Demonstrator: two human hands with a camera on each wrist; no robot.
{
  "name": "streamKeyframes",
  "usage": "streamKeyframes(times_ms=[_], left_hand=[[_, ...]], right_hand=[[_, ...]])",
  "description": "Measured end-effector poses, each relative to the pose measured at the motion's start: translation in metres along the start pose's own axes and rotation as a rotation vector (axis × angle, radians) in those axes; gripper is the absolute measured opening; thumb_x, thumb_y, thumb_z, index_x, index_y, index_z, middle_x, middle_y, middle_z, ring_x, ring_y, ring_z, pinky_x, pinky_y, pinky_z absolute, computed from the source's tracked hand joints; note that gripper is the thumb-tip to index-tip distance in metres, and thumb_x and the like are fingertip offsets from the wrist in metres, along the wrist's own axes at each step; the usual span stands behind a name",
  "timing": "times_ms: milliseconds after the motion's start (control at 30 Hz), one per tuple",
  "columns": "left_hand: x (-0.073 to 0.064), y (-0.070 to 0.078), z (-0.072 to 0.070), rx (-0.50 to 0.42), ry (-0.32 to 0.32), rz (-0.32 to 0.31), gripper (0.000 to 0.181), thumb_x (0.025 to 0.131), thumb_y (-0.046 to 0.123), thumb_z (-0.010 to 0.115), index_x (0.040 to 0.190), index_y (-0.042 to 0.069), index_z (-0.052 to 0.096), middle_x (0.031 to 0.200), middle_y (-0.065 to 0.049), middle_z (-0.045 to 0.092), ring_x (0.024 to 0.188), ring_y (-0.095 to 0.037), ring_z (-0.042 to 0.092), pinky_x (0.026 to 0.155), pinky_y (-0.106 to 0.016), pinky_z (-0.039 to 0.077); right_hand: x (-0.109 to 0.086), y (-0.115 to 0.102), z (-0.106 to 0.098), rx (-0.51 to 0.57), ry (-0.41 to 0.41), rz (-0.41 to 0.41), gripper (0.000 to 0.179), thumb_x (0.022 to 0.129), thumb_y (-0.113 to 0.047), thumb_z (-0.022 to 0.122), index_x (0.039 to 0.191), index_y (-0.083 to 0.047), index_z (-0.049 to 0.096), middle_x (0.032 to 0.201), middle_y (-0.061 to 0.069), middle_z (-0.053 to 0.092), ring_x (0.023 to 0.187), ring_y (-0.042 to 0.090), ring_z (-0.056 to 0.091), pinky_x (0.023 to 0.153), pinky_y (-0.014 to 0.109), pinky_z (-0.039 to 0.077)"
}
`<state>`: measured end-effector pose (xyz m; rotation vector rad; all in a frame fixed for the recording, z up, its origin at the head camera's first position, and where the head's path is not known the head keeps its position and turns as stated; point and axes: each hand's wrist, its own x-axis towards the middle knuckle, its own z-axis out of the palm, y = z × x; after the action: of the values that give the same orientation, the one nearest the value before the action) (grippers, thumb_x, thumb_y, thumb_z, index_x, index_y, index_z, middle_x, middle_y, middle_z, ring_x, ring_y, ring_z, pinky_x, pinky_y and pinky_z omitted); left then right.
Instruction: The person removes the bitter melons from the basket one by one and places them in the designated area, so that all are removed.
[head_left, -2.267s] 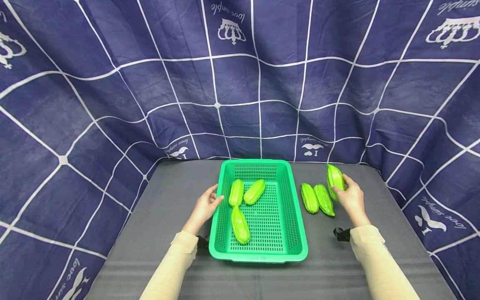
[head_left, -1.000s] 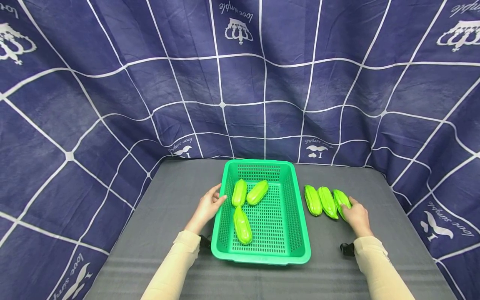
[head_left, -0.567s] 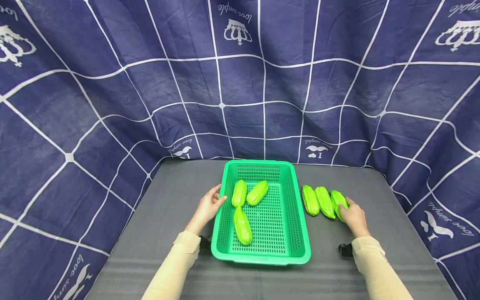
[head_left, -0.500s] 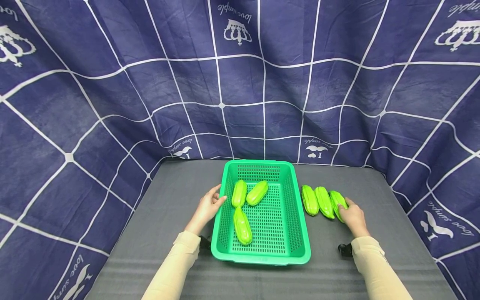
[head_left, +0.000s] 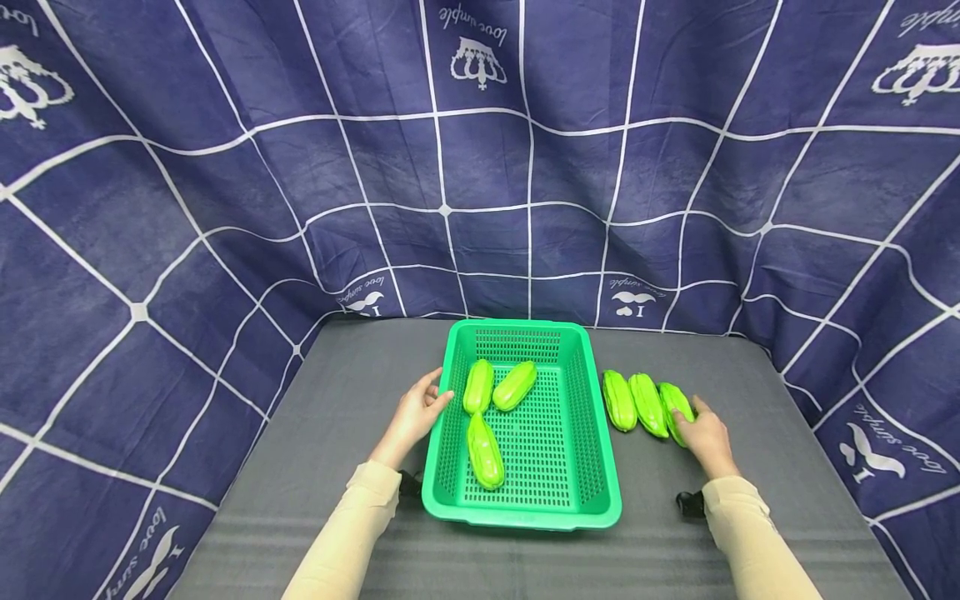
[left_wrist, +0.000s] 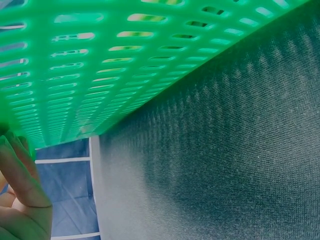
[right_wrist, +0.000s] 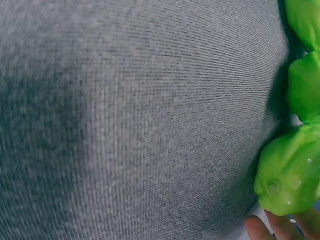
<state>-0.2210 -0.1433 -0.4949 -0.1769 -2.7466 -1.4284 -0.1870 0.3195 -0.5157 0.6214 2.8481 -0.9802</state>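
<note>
A green plastic basket (head_left: 521, 518) with slotted walls stands mid-table. Inside it lie three bright green, ridged bitter melons, one (head_left: 486, 454) nearer me and two (head_left: 478, 386) farther back. My left hand (head_left: 414, 414) holds the basket's left rim, thumb over the edge; in the left wrist view its fingers (left_wrist: 22, 175) lie by the slotted wall. To the right of the basket, three more bitter melons form a row: a left one (head_left: 620, 402), a middle one (head_left: 648, 404) and a right one (head_left: 674, 410). My right hand (head_left: 705, 432) grips the right one, thumb on top, against the table.
Grey cloth covers the table (head_left: 315, 508). Behind and at both sides hangs a navy curtain (head_left: 480, 183) with white grid lines. Dark wrist mounts sit below both hands, such as the right mount (head_left: 691, 503).
At first the right hand held its bitter melon raised; now that melon lies beside the other two. The row has since shifted slightly left. The left hand stays at the rim.
</note>
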Motion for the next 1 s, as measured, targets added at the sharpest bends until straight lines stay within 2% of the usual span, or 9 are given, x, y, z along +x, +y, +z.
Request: streamKeyframes(times_ms=[267,400,600,800,1000], left_hand=[[0.001,0.001,-0.001,0.007,-0.013,-0.001,0.055,0.095,0.018,0.066,0.143,-0.002,0.047,0.099,-0.017,0.063,0.084,-0.025,0.062,0.074,-0.041,0.053],[0.003,0.003,-0.002,0.011,-0.019,-0.004,0.056,0.095,0.019,0.066,0.144,0.000,0.047,0.101,-0.017,0.063,0.085,-0.025,0.063,0.075,-0.041,0.053],[0.003,0.003,-0.003,0.020,-0.019,-0.015,0.056,0.095,0.020,0.066,0.144,0.000,0.047,0.100,-0.016,0.063,0.084,-0.024,0.062,0.074,-0.039,0.052],[0.003,0.004,-0.002,0.014,-0.026,-0.030,0.056,0.096,0.020,0.066,0.145,0.001,0.046,0.101,-0.016,0.063,0.084,-0.023,0.061,0.074,-0.039,0.052],[0.002,0.002,-0.001,0.015,-0.025,-0.033,0.056,0.096,0.020,0.066,0.145,0.002,0.046,0.101,-0.016,0.062,0.084,-0.023,0.061,0.073,-0.038,0.052]], right_hand=[[-0.002,-0.008,-0.004,0.027,0.144,-0.054,0.058,0.098,-0.021,0.049,0.144,0.012,0.034,0.141,0.042,0.034,0.129,0.060,0.031,0.110,0.063,0.026],[-0.005,-0.027,-0.012,0.082,0.185,-0.085,0.056,0.098,-0.020,0.051,0.145,0.007,0.037,0.143,0.040,0.035,0.131,0.060,0.030,0.110,0.064,0.025],[-0.013,-0.064,-0.017,0.132,0.257,-0.195,0.051,0.098,-0.018,0.056,0.142,0.005,0.044,0.142,0.038,0.039,0.131,0.057,0.033,0.110,0.062,0.027],[-0.023,-0.101,-0.017,0.167,0.249,-0.302,0.051,0.098,-0.021,0.058,0.142,0.003,0.047,0.143,0.034,0.041,0.131,0.053,0.036,0.108,0.061,0.029],[-0.035,-0.133,-0.009,0.206,0.189,-0.393,0.050,0.098,-0.022,0.060,0.141,0.000,0.049,0.143,0.029,0.044,0.131,0.048,0.039,0.109,0.059,0.030]])
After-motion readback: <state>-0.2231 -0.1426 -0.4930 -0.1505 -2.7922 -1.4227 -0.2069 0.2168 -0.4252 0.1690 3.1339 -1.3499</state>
